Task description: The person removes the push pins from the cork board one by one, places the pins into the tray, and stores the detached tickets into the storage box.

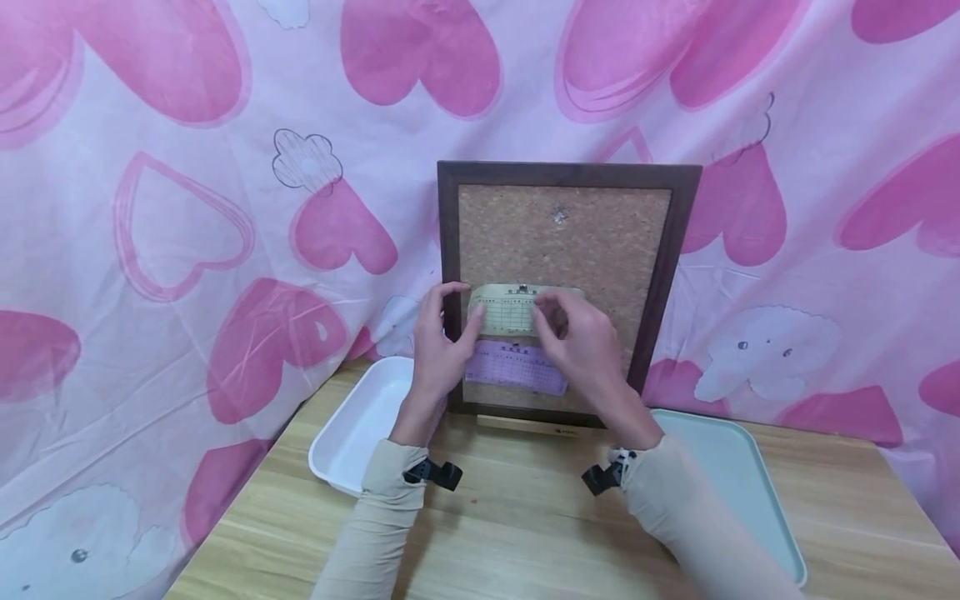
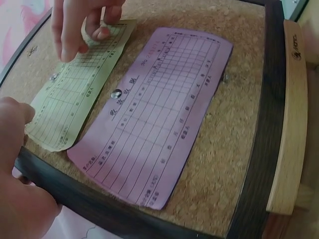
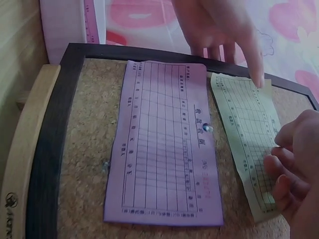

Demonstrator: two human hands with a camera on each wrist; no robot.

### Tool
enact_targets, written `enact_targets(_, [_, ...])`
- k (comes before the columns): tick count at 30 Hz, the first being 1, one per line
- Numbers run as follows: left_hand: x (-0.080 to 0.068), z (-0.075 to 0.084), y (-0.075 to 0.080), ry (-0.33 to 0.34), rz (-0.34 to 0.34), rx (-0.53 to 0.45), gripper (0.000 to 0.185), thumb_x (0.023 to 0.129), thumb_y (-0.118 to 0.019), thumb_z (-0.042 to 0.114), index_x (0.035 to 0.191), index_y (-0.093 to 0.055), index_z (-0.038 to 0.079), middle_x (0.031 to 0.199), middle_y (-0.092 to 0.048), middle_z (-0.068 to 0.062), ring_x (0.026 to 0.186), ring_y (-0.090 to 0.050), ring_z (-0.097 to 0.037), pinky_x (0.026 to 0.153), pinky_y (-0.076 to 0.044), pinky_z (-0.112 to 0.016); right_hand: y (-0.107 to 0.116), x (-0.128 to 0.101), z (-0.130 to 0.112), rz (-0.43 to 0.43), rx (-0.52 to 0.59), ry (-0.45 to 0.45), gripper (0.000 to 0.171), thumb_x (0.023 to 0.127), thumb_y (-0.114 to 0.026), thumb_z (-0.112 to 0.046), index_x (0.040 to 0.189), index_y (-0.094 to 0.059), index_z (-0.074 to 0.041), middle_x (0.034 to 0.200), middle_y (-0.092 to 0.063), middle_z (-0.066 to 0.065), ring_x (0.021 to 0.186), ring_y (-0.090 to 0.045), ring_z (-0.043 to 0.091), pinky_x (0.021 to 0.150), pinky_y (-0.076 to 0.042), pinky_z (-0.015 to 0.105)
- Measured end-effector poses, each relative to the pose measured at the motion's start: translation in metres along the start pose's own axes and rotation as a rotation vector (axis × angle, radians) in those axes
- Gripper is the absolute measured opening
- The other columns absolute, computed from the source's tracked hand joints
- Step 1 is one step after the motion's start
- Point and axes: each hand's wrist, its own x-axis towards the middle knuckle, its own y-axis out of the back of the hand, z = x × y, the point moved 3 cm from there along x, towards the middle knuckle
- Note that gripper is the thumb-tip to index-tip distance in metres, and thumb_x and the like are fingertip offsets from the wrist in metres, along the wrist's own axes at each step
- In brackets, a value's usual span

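A cork board (image 1: 570, 242) in a dark frame stands upright on the table. Two slips are pinned to it: a yellow slip (image 1: 504, 310) above a purple slip (image 1: 517, 368). My left hand (image 1: 438, 354) grips the board's left frame edge, fingers behind it and thumb on the yellow slip's (image 3: 249, 129) left end. My right hand (image 1: 581, 346) has curled fingers pinching the yellow slip's (image 2: 75, 99) right half. A silver pin (image 2: 116, 93) holds the purple slip (image 2: 154, 114); another pin (image 2: 54, 77) sits at the yellow slip's top edge.
A wooden stand (image 1: 525, 425) props the board. A white tray (image 1: 352, 433) sits left of it and a pale green tray (image 1: 742, 475) on the right. A pink heart-print cloth (image 1: 187, 250) hangs behind. A spare pin (image 1: 558, 217) sticks high in the cork.
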Motion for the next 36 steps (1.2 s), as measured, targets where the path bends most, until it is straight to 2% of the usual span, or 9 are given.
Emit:
enact_targets(8, [-0.001,0.0,-0.004,0.037,0.036,-0.036,0.034,0.104,-0.073,0.031,0.133,-0.065,0.017,0.136,-0.066,-0.001,0.138,-0.055,-0.014,0.118,-0.043,-0.045,-0.008,0.01,-0.004,0.075,-0.057,0.045,0.015,0.103,-0.071,-0.019,0.114,-0.075,-0.008,0.094,-0.075,0.005,0.072,-0.068,0.016,0.061,-0.055,0.033])
enact_targets(15, [0.001,0.004,-0.006,-0.039,0.07,-0.056,0.026,0.104,-0.072,0.026,0.125,-0.07,0.01,0.125,-0.07,-0.007,0.13,-0.059,-0.023,0.118,-0.041,-0.045,-0.011,0.013,-0.005,0.125,-0.056,0.066,0.013,0.103,-0.072,-0.019,0.11,-0.077,-0.009,0.092,-0.075,0.005,0.068,-0.067,0.016,0.058,-0.053,0.033])
enact_targets(26, [0.001,0.005,-0.008,-0.028,0.083,-0.076,0.019,0.104,-0.073,0.022,0.114,-0.072,0.006,0.118,-0.07,-0.011,0.125,-0.058,-0.026,0.114,-0.04,-0.046,-0.014,0.016,-0.008,0.156,-0.044,0.063,0.012,0.101,-0.074,-0.019,0.106,-0.079,-0.009,0.091,-0.077,0.005,0.067,-0.069,0.017,0.057,-0.054,0.033])
enact_targets(29, [0.0,0.011,-0.008,-0.024,0.096,-0.09,0.015,0.103,-0.073,0.013,0.112,-0.072,0.001,0.117,-0.069,-0.017,0.123,-0.058,-0.033,0.114,-0.04,-0.05,-0.013,0.016,-0.009,0.161,-0.045,0.064,0.012,0.101,-0.075,-0.02,0.106,-0.079,-0.009,0.091,-0.077,0.005,0.066,-0.068,0.016,0.056,-0.054,0.034])
enact_targets(32, [-0.001,0.026,-0.005,-0.017,0.103,-0.112,0.013,0.101,-0.072,0.004,0.11,-0.07,-0.005,0.115,-0.068,-0.023,0.122,-0.058,-0.04,0.113,-0.039,-0.053,-0.013,0.017,-0.01,0.161,-0.048,0.066,0.012,0.101,-0.075,-0.02,0.106,-0.08,-0.01,0.091,-0.077,0.004,0.066,-0.068,0.016,0.056,-0.054,0.034])
enact_targets(36, [-0.001,0.039,-0.002,-0.011,0.101,-0.106,0.012,0.101,-0.07,0.002,0.108,-0.069,-0.007,0.115,-0.068,-0.023,0.122,-0.058,-0.041,0.113,-0.04,-0.052,-0.013,0.017,-0.011,0.151,-0.05,0.07,0.012,0.102,-0.075,-0.02,0.106,-0.08,-0.01,0.092,-0.078,0.005,0.067,-0.068,0.016,0.056,-0.054,0.034])
